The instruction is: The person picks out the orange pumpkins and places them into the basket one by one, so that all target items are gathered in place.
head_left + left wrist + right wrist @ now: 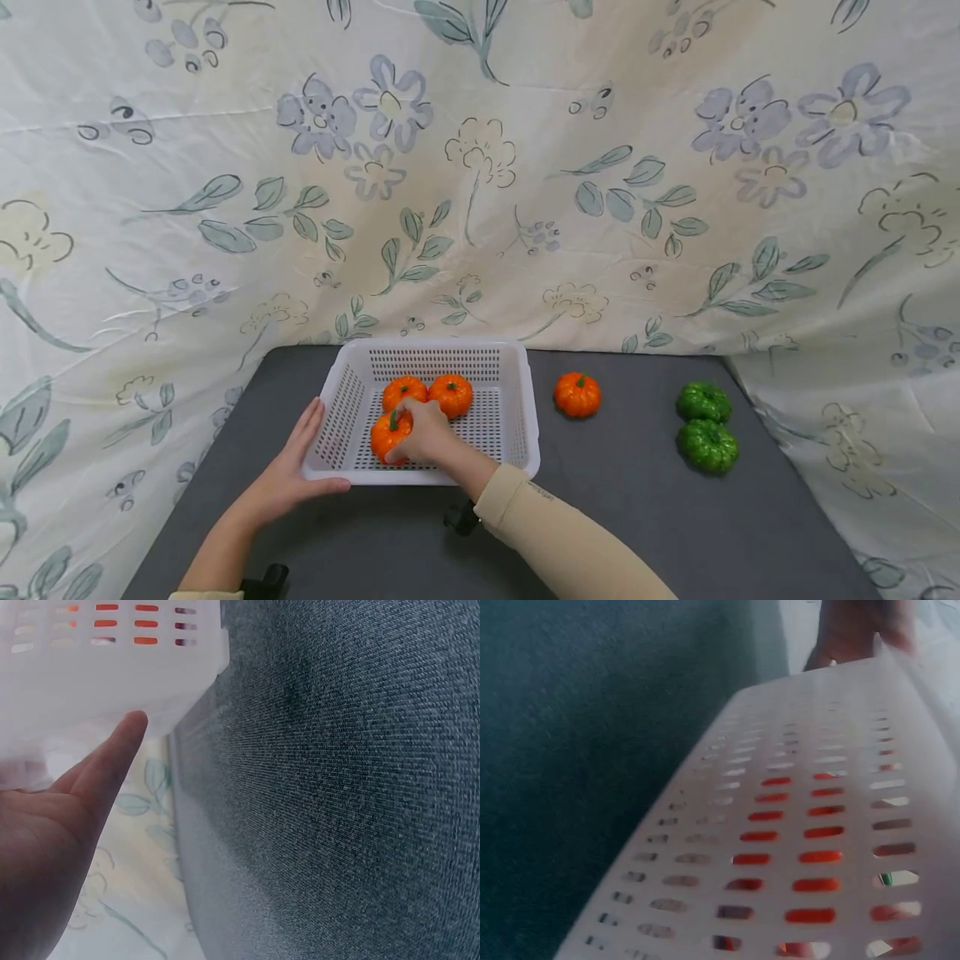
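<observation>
A white perforated plastic basket (534, 433) stands at the left-centre of the dark table. Inside it, my right hand (427, 433) grips a small orange pumpkin (381, 437) near the front left, with thumb and fingers on either side of its green stem. Behind that one sit two more orange pumpkins, one at the back left (403, 389) and one at the back right (452, 395). My left hand (288, 471) rests against the basket's front left corner, fingers straight along the side and thumb along the front. The basket's wall (780, 862) hides most of the right hand in the right wrist view.
Right of the basket, another orange pumpkin (577, 395) lies on the grey table (615, 500). Farther right are two glossy green ribbed vegetables, one behind (703, 402) and one in front (708, 447). A floral cloth (480, 167) hangs behind and at both sides.
</observation>
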`<action>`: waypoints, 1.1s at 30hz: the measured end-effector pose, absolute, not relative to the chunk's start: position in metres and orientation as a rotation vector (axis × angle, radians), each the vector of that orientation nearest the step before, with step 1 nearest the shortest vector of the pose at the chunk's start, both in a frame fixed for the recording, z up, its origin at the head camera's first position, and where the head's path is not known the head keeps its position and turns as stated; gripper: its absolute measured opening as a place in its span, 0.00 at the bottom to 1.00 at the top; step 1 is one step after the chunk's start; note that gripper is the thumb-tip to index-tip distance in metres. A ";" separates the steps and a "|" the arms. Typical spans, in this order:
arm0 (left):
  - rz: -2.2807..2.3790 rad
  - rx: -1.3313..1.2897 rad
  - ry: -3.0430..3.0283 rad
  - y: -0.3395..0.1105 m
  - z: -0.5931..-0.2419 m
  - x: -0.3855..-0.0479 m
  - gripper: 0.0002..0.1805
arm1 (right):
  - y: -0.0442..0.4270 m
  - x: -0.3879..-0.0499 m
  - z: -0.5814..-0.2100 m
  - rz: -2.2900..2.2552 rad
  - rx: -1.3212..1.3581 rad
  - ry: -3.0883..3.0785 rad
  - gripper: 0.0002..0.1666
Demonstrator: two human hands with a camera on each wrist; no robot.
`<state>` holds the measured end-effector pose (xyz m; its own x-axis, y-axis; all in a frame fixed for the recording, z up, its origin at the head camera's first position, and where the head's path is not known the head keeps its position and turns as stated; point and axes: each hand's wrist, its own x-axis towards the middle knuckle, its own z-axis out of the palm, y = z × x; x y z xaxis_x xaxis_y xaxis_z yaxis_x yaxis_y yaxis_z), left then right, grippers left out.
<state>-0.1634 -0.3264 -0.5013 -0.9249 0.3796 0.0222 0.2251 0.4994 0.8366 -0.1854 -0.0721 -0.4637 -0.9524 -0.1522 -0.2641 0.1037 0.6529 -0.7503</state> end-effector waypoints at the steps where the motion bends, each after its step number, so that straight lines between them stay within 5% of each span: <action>1: 1.400 0.522 2.573 -0.327 -0.501 -0.164 0.69 | -0.073 -0.186 -0.464 -1.181 -0.033 2.566 0.28; 33: 1.376 0.505 2.572 -0.325 -0.494 -0.167 0.68 | -0.063 -0.187 -0.449 -1.434 0.090 2.467 0.24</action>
<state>-0.1670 -0.3252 -0.4944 -0.9259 0.3777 0.0008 0.2103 0.5138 0.8317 -0.1868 -0.0626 -0.4485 -0.9573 -0.0887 -0.2752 0.1953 0.5037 -0.8415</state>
